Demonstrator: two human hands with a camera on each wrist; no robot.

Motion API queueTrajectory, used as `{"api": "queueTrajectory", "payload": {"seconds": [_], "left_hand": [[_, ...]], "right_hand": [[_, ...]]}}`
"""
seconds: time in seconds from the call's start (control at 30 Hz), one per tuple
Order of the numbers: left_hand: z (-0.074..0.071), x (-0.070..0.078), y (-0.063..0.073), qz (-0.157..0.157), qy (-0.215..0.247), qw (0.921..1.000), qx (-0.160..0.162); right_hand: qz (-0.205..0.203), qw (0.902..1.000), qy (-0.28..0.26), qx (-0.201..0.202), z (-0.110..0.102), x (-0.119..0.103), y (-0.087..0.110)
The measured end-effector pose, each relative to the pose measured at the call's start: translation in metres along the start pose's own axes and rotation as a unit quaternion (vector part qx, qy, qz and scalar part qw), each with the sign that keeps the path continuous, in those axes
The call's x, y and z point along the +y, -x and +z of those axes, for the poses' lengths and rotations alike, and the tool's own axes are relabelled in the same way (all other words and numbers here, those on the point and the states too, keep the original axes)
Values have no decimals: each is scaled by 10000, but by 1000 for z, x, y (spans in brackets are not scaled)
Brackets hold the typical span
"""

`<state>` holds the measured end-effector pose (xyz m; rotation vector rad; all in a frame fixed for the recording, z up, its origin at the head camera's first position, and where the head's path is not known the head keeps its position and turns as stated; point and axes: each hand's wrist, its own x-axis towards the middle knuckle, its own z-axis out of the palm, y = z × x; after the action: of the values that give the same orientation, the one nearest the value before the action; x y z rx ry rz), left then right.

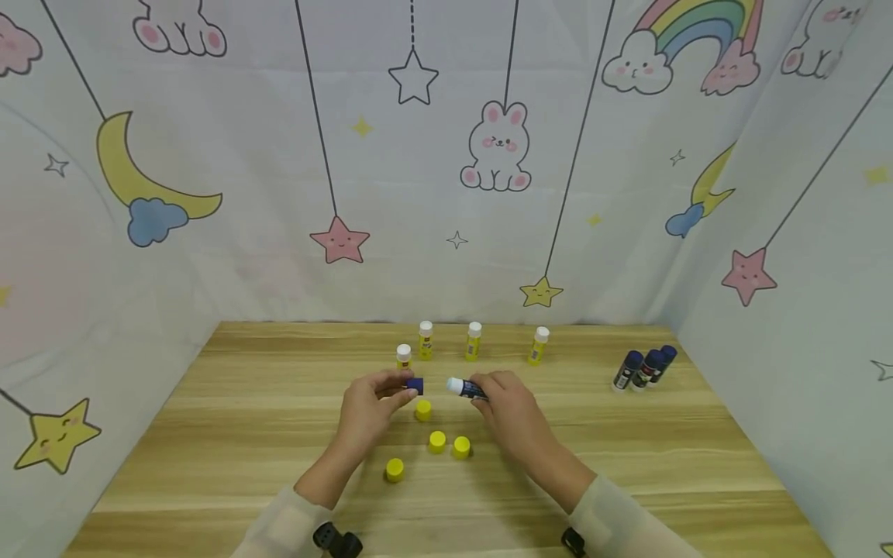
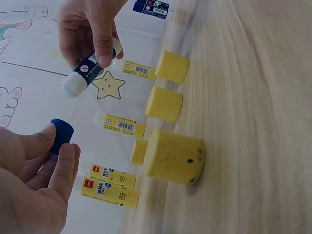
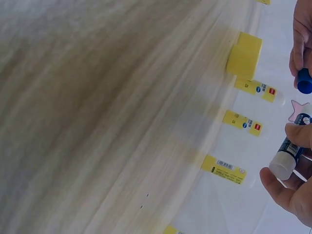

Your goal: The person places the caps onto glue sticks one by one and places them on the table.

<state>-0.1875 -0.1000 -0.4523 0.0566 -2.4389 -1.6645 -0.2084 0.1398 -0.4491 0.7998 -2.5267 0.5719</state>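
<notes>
Between thumb and fingertips, my left hand (image 1: 366, 404) pinches a small dark blue cap (image 1: 416, 386). Its hollow end shows in the right wrist view. My right hand (image 1: 515, 415) grips a navy-labelled glue stick (image 2: 88, 69) by its body, tilted, with the pale glue end bare and pointing toward the cap. A short gap separates cap and stick, both held above the table. Below the hands several yellow caps (image 1: 437, 442) stand on the wood. Just beyond the left hand is a yellow glue stick (image 1: 404, 356) with its white end up.
Along the back of the wooden table (image 1: 279, 434) stand more yellow glue sticks (image 1: 474, 342), white ends up. Three navy-capped glue sticks (image 1: 642, 370) are grouped at the right. A printed cloth (image 1: 265, 155) hangs behind and around the table.
</notes>
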Motion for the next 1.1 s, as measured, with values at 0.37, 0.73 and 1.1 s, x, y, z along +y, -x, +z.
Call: {"api": "queueTrajectory", "payload": {"seconds": [0.37, 0.73, 1.1], "left_hand": [[-2, -1, 1, -9, -5, 10000, -36], [2, 2, 0, -67, 303, 9993, -188], [6, 3, -2, 49, 323, 9988, -374]], "right_hand": [[-552, 9973, 337, 335, 4, 1, 1], [-530, 9972, 402, 332, 4, -2, -1], [-635, 9967, 390, 316, 7, -10, -4]]}}
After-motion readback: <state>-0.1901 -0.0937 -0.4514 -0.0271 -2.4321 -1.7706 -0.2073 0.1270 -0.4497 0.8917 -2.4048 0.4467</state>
